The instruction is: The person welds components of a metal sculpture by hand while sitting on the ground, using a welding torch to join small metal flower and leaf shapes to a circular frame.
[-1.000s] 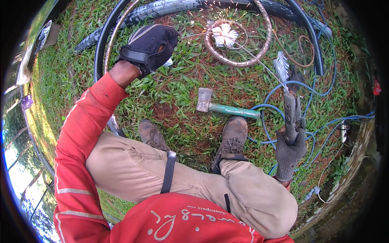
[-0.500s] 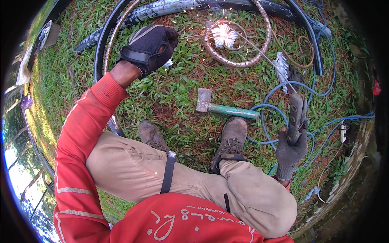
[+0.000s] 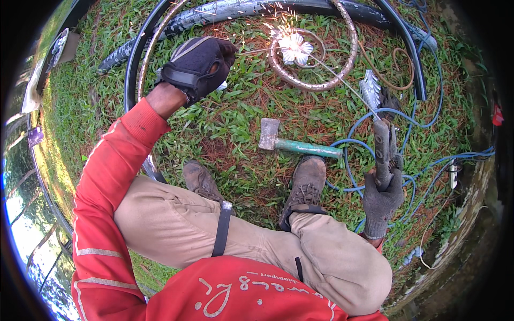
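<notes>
Over grass [image 3: 235, 109], thin rod [image 3: 254, 51] in left grip [image 3: 196, 67], the electrode holder [image 3: 382, 151] in the right grip [image 3: 383, 193] has been swung left, sparks [image 3: 286, 33] sustained.

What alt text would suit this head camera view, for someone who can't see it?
Sparks fly at a silvery leaf-shaped piece by a spiral metal bar. A thin rod runs toward the piece from a dark holder in the gloved right hand; the gloved left hand grips another rod. A green-handled tool lies on grass.
</notes>
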A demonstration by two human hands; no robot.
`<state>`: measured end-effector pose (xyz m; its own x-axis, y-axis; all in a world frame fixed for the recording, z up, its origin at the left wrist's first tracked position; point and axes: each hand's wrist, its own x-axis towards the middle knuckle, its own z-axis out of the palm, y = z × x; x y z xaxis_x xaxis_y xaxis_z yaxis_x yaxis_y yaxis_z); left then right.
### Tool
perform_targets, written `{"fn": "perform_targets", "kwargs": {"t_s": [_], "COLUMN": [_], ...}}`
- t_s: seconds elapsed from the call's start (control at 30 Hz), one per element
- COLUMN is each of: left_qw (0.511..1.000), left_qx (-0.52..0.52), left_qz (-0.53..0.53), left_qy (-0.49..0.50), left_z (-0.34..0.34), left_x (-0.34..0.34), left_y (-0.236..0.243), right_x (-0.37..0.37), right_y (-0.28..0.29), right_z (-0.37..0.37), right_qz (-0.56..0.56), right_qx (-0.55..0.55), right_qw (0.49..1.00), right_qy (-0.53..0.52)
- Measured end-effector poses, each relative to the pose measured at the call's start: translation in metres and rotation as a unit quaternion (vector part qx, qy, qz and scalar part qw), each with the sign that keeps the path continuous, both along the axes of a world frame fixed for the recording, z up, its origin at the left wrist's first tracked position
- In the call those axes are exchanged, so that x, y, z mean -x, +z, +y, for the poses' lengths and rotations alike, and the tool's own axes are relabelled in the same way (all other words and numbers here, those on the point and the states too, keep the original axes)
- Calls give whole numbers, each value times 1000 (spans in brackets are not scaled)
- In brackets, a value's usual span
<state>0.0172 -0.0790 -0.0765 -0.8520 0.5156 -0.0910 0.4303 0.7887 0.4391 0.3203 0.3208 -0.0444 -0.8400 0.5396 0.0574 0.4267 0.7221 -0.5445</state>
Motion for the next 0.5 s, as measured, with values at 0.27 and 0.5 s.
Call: {"fn": "perform_targets", "kwargs": {"t_s": [0.27,0.5], "left_qw": [1000,1000], "left_qx": [14,23], "left_qz": [-1,15], "left_qy": [-2,-6], "left_z": [3,4], "left_x": [0,1], "left_y": [1,-2], "right_x": [-3,-7], "right_y": [0,-4], "right_z": [3,8], "right_qz": [-13,-24], "right_qx": [8,-7], "right_qw": [1000,1000], "right_qy": [1,17]}}
